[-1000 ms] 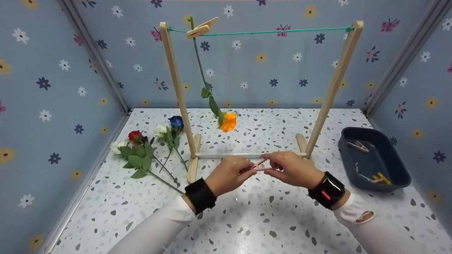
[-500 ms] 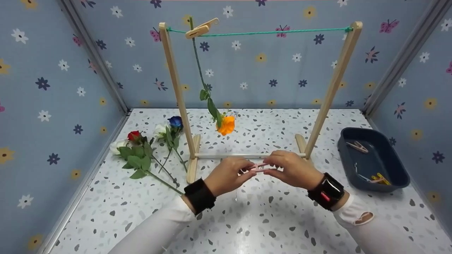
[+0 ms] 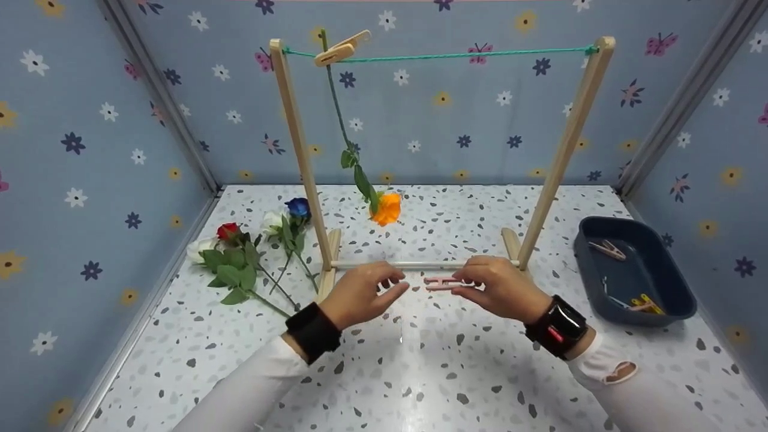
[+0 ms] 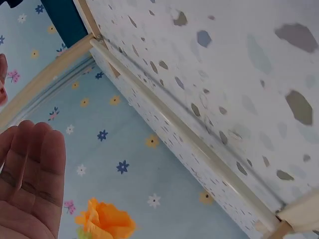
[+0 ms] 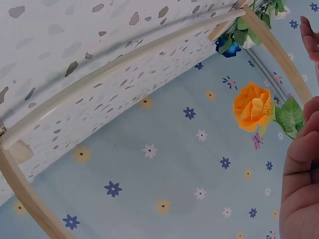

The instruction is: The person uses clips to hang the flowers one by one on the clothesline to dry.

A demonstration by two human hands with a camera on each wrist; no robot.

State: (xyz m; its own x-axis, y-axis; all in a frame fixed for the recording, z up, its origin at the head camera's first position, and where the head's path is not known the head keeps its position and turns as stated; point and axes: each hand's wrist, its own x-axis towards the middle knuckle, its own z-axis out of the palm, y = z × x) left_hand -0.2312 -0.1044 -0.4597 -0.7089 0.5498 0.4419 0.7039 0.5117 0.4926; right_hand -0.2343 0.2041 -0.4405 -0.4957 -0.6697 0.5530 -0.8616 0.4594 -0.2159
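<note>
From here I see the right hand [image 3: 503,288] pinch a pink clothespin [image 3: 441,287] between its fingers, toward nine o'clock; farther that way, apart, the left hand [image 3: 360,293] has fingers and thumb spread; an orange flower [image 3: 387,209] hangs at the clothespin's eleven o'clock.

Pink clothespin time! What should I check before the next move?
1. Pink clothespin held: ok, the right hand pinches it.
2. Left hand free: ok, it holds nothing.
3. Orange rose hanging: ok, head down, with the wooden clothespin on its stem at the green string.
4. Red rose in a hand: not ok, it lies on the speckled table.
5. Pink clothespin's tips fully closed: cannot tell, too small to see.
</note>
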